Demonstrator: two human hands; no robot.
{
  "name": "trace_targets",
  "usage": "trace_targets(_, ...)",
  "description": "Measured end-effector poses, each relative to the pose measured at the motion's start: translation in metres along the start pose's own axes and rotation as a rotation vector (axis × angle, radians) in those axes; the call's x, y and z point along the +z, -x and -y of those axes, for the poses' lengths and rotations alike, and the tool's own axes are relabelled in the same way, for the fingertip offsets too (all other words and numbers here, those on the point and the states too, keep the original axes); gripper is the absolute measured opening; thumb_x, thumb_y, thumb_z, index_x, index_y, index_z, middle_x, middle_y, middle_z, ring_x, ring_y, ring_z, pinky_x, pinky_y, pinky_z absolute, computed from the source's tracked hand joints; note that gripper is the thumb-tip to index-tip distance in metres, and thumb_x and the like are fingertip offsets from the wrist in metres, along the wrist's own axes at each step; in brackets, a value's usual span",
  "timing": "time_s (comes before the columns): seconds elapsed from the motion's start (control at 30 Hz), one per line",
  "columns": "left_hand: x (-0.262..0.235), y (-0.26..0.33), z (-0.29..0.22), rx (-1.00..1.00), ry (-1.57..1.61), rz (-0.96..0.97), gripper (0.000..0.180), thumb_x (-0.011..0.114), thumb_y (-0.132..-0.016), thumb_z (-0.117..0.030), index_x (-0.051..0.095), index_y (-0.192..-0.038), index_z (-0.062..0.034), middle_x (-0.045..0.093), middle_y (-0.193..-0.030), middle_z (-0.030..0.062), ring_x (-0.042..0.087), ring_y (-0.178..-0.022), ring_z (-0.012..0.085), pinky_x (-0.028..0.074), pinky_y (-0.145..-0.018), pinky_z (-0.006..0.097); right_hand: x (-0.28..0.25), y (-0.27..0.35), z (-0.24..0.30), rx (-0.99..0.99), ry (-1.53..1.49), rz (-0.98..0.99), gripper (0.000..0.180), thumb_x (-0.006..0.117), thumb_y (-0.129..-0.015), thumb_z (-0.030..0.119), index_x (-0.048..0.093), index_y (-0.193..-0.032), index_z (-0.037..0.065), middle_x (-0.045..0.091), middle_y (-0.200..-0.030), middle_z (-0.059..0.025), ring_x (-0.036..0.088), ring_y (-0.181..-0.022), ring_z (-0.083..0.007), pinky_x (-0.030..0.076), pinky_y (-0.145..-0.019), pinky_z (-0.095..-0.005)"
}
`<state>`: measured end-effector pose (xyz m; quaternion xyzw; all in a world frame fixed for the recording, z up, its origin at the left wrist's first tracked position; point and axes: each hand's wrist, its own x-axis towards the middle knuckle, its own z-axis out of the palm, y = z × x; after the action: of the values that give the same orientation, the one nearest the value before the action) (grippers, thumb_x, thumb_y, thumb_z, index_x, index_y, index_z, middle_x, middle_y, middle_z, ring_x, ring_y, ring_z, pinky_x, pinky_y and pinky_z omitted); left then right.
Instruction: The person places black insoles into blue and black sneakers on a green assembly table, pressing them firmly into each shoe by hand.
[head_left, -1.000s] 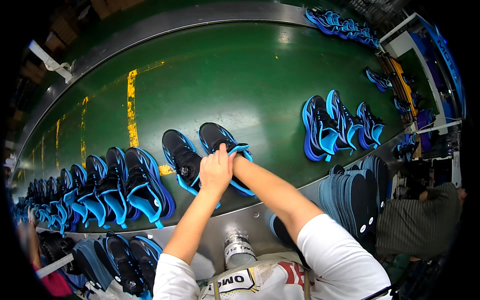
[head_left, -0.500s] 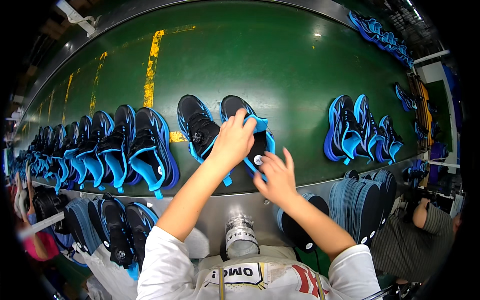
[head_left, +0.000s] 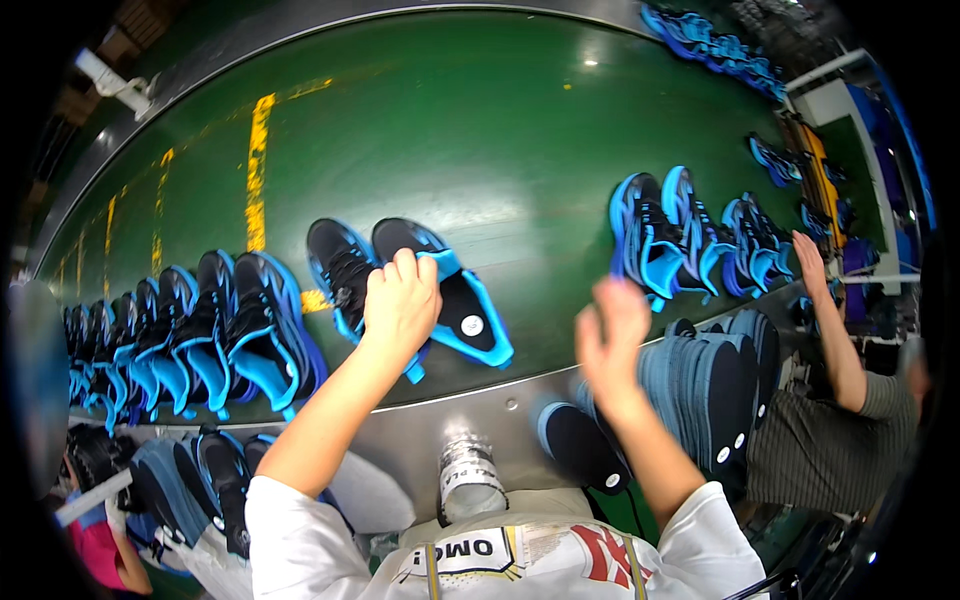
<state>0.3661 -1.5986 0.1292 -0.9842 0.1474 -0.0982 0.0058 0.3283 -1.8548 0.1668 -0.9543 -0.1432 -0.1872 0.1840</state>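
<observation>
A black and blue sneaker (head_left: pixel 489 345) lies on the green belt, its heel angled toward the right. My left hand (head_left: pixel 403 300) is closed on the sneaker's upper near the tongue, and its fingertips are partly hidden. Inside the sneaker sits a black insole (head_left: pixel 455 300) with a round white label at the heel. Its mate, another sneaker (head_left: pixel 338 262), stands close on the left, partly behind my left wrist. My right hand (head_left: pixel 612 335) is off the sneaker and holds nothing. It hovers over the belt's near edge with thumb and fingers apart, slightly blurred.
A row of sneakers (head_left: pixel 262 320) lines the belt at left; more sneakers (head_left: pixel 655 235) stand at right. Stacked insoles (head_left: pixel 715 385) and a dark insole pile (head_left: pixel 580 445) lie along the metal edge (head_left: pixel 470 405). A clear tape roll (head_left: pixel 470 480) is before me. A co-worker's hand (head_left: pixel 808 262) reaches in at right.
My right hand has left the insole and moved right. The held sneaker's heel has swung rightward. The whole view has shifted, and a co-worker's arm now reaches toward the belt.
</observation>
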Motion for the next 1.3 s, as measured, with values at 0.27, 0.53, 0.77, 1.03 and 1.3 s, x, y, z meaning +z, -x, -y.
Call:
trace_targets(0.27,0.006,-0.010,-0.023,0.126,-0.398,0.343,0.023,0.047,-0.079,-0.018,0.054,-0.096,-0.0046,0.047,-0.107,0.0308,0.056,-0.062,0.0191,0.038,-0.055,0.030,-0.033,-0.059,-0.206,1.382,0.472,0.298,0.053,0.056,-0.073,0.032,0.044,-0.116,0.004,0.046,-0.122,-0.0168,0.035,-0.120,-0.0297,0.018,-0.099,-0.0438)
trace_targets(0.53,0.009,-0.005,-0.023,0.117,-0.305,0.379,0.021,0.050,-0.077,-0.016,0.058,-0.094,-0.0060,0.039,-0.120,0.0358,0.058,-0.056,0.0152,0.041,-0.047,0.026,-0.044,-0.040,-0.210,1.027,0.641,0.498,0.040,0.052,-0.077,0.023,0.049,-0.116,0.011,0.058,-0.108,-0.0155,0.054,-0.103,-0.0278,0.027,-0.089,-0.0503)
trace_targets(0.77,0.006,-0.012,-0.016,0.241,-0.185,0.260,0.013,0.051,-0.073,-0.014,0.055,-0.078,-0.0020,0.043,-0.118,0.0328,0.057,-0.047,0.0163,0.044,-0.043,0.028,-0.019,-0.047,-0.164,0.665,0.422,0.721,0.021,0.053,-0.078,0.023,0.057,-0.090,0.007,0.060,-0.095,-0.0182,0.054,-0.095,-0.0347,0.027,-0.089,-0.0522)
trace_targets(1.03,-0.030,-0.024,0.033,-0.210,0.947,0.203,0.016,0.049,-0.079,-0.010,0.049,-0.074,0.0045,0.052,-0.111,0.0257,0.058,-0.091,0.0339,0.046,-0.073,0.037,-0.036,0.020,-0.057,-0.065,0.035,0.176,0.036,0.056,-0.075,0.007,0.052,-0.111,0.006,0.053,-0.104,-0.0132,0.049,-0.096,-0.0303,0.031,-0.092,-0.0459)
trace_targets(1.3,-0.056,-0.079,-0.008,-0.404,1.263,-0.041,0.031,0.056,-0.082,-0.027,0.043,-0.064,-0.0044,0.041,-0.059,-0.0013,0.033,-0.054,0.0101,0.033,-0.047,0.027,-0.122,0.193,-0.006,0.343,0.068,0.719,0.051,0.074,-0.059,0.032,0.051,-0.096,0.006,0.046,-0.111,-0.0159,0.043,-0.102,-0.0318,0.035,-0.084,-0.0415)
